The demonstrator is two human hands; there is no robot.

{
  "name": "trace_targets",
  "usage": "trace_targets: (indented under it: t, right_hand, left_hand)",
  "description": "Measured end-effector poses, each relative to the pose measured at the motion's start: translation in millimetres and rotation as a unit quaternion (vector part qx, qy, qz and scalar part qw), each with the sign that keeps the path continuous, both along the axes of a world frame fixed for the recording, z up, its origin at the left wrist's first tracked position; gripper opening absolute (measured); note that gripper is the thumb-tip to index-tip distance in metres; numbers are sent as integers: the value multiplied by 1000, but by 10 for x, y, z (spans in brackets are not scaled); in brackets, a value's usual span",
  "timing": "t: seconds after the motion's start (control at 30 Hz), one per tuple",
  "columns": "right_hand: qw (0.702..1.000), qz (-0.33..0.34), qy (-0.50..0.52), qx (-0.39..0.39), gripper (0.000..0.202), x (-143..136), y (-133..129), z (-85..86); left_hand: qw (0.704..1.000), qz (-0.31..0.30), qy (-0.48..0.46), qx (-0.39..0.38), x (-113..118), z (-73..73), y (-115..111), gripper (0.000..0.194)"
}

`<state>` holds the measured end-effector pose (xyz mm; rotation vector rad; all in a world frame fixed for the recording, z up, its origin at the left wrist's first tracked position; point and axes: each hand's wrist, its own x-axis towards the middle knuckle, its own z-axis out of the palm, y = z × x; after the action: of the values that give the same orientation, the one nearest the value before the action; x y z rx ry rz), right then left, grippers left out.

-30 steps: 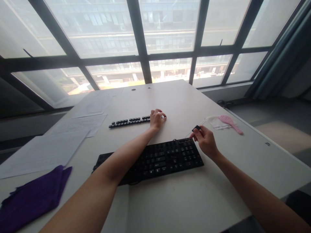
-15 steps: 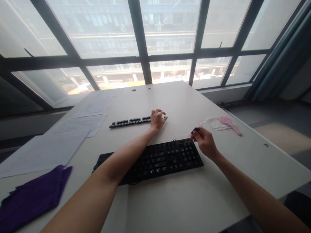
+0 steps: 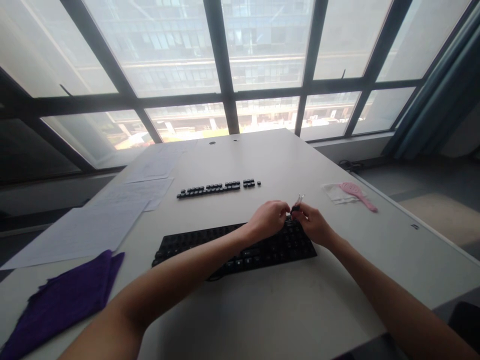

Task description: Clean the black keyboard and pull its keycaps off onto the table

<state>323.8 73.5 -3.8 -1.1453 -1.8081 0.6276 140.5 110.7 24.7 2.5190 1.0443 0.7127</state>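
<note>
A black keyboard (image 3: 210,237) lies in front of me, crossed by my left forearm. Over its upper right corner my right hand (image 3: 315,225) pinches a keycap puller with a black body and thin wire loops (image 3: 301,198) pointing up. My left hand (image 3: 270,216) is right beside it, fingers closed at the puller's near side. Whatever those fingertips hold is too small to make out. Beyond the keyboard, loose black keycaps (image 3: 214,188) stand in two rows, with a short group and a single keycap (image 3: 258,183) at the right end.
White paper sheets (image 3: 86,225) spread along the left of the white table (image 3: 240,320). A folded purple cloth (image 3: 75,287) lies at the near left. To the right, a pink hairbrush (image 3: 354,191) rests partly on a clear plastic bag (image 3: 333,194). Windows stand behind the table.
My left hand has come back from the right end of the keycap rows to my right hand, uncovering the keycaps there. The puller has shifted slightly left and lower.
</note>
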Motion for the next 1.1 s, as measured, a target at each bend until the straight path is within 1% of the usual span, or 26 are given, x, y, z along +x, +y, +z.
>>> trace_targets:
  t: [0.1, 0.23, 0.37, 0.5, 0.57, 0.63, 0.7, 0.77, 0.83, 0.9, 1.1]
  right_hand:
    - [1000, 5, -20, 16, 15, -8, -13, 6]
    - [999, 0, -38, 10, 16, -26, 3, 1]
    - [998, 20, -60, -1, 17, -29, 22, 26]
    - [992, 46, -109, 37, 19, 5, -23, 78]
    - [988, 47, -137, 54, 19, 14, -61, 84]
    - [988, 30, -140, 64, 18, 1, -92, 65]
    - [991, -7, -113, 65, 18, -31, -108, 29]
    - [995, -47, -67, 51, 18, -69, -108, -11]
    - [997, -71, -21, 29, 17, -100, -97, -45]
    - [997, -80, 13, 11, 15, -117, -84, -69]
    - [993, -82, 79, -16, 17, -100, -41, -119]
  left_hand:
    - [999, 5, -32, -16, 29, -128, -72, 21]
    - [995, 24, -80, -47, 36, -219, -24, 19]
    - [993, 29, -96, -64, 33, -243, 2, 17]
    - [992, 25, -104, -60, 24, -242, -17, 16]
    - [993, 11, -102, -54, 13, -234, -43, 14]
    - [995, -13, -90, -44, 1, -225, -76, 13]
    - [997, -28, -66, -22, -10, -220, -104, 8]
    - [999, -26, -44, 1, -15, -228, -117, 2]
    - [999, -19, -36, 6, -14, -251, -108, 11]
    - [999, -22, -41, -9, -7, -282, -84, 14]
    - [997, -28, -59, -37, 15, -332, -42, 11]
